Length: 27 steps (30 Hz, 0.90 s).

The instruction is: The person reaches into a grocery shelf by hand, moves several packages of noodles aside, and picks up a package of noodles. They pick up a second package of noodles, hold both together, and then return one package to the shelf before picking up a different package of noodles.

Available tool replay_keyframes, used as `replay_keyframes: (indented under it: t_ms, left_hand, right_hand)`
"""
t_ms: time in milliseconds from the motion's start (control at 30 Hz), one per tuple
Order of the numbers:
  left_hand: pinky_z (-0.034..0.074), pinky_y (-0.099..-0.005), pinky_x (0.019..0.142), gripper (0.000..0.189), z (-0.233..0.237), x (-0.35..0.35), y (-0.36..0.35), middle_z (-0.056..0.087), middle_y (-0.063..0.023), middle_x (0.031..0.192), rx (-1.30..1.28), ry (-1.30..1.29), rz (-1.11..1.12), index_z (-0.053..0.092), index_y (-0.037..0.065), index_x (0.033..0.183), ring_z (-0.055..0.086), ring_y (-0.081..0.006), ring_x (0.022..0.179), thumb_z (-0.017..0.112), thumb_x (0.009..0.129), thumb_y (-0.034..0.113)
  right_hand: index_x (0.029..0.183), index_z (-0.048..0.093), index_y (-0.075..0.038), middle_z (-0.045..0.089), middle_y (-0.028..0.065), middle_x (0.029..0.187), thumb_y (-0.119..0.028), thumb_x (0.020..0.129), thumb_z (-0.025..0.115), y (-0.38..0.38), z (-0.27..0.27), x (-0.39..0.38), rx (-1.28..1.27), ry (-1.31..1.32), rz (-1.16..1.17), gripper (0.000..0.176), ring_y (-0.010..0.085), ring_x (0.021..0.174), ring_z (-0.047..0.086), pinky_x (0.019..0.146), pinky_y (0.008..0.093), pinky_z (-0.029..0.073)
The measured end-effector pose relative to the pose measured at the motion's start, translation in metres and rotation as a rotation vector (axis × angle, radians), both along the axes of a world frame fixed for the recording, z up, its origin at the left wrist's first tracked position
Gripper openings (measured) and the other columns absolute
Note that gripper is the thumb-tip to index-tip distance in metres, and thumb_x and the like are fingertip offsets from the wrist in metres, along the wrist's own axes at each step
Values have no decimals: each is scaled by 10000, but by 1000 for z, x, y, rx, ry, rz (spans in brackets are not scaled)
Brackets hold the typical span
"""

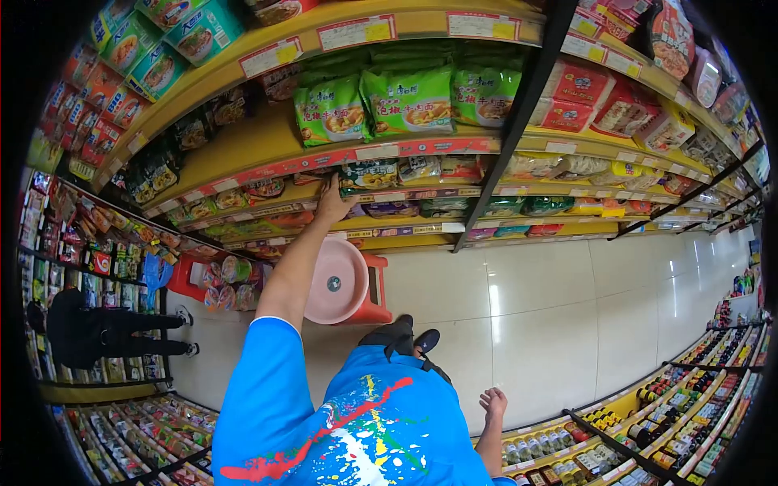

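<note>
My left hand (331, 202) reaches forward to a lower shelf of packaged noodles. Its fingers are at the left edge of a dark green instant noodle packet (369, 175), with the thumb low on the packet's front; the packet partly hides the grip. Just left of the fingers lies an orange-brown packet (310, 177). On the shelf above stand bright green noodle packets (407, 100) in rows. Down by my side, my right hand (493, 402) hangs with loosely bent, parted fingers and holds nothing.
Below my left arm a pink basin (335, 279) sits on a red stool (378, 290). A black upright (519, 121) divides the shelves. A person in black (101, 328) stands in the aisle at left, near a red container (188, 276). Bottle shelves (600, 462) run behind me.
</note>
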State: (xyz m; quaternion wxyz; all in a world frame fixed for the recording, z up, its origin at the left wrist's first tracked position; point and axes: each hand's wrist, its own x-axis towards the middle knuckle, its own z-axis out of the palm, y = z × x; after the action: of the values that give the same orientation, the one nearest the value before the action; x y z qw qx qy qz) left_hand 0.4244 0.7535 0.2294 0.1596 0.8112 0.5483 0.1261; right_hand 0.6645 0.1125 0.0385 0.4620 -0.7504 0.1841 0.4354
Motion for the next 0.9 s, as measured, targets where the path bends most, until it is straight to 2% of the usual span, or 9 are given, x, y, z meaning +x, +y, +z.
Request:
replay_keyframes:
  t_ms: [67,100,200,233,333,467,500,800,900]
  left_hand:
    - [369,-405,969,975,-1,18,3,391,-292,1285,-193,-144,151,126,-33,1379,424,-385,1171,679,714,417]
    - [413,-402,917,1037,7,29,-2,446,-306,1225,-147,-108,214,88,-73,1369,474,-388,1120,670,709,476]
    - [414,-394,916,1048,15,50,-8,439,-302,1236,-51,-148,367,86,-78,1367,461,-369,1143,668,708,492]
    - [414,-393,918,1082,10,51,-2,425,-293,1256,-136,-245,399,102,-76,1364,460,-358,1148,684,678,525]
    - [415,-392,918,1131,7,56,8,438,-287,1245,-113,-208,425,110,-79,1361,470,-363,1135,706,636,552]
    - [409,-401,910,1061,2,58,19,471,-269,1212,-104,-361,455,249,-47,1313,481,-364,1116,768,580,517]
    - [408,-399,902,1003,-14,57,29,485,-261,1197,-53,-407,451,315,-34,1272,484,-356,1113,797,561,483]
    - [381,-400,917,952,-20,64,23,492,-249,1199,29,-585,465,343,-48,1249,475,-365,1119,801,581,452]
    - [377,-403,917,953,-33,62,26,494,-253,1195,12,-609,495,332,-53,1251,466,-374,1127,798,588,448]
  right_hand:
    - [1179,438,18,585,142,962,-143,879,507,-2,-2,-11,-18,60,26,347,262,822,623,645,361,531]
    - [1179,438,18,585,142,962,-143,879,507,-4,-3,-17,-20,59,22,347,262,822,623,645,361,531]
    - [1204,422,35,594,161,963,-108,841,543,-14,-5,-30,-27,140,-6,409,268,781,630,609,357,534]
    - [1203,423,35,595,161,963,-114,843,545,-19,-5,-33,-37,156,-11,408,270,778,630,608,360,535]
    - [1152,452,14,588,166,976,-143,875,516,-25,-1,-37,-82,167,12,325,282,811,624,654,384,532]
    - [1144,457,23,588,163,969,-143,874,515,-25,1,-24,-133,161,11,322,278,795,624,644,381,531]
    - [1139,460,26,589,162,967,-143,874,513,-23,3,-19,-131,153,1,319,274,789,625,636,376,531]
    - [1193,428,52,594,162,951,-107,846,531,47,1,41,-80,62,32,395,267,771,640,596,346,540]
    - [1132,495,51,611,153,903,-113,837,549,102,3,67,-61,-86,218,342,246,735,640,581,334,534]
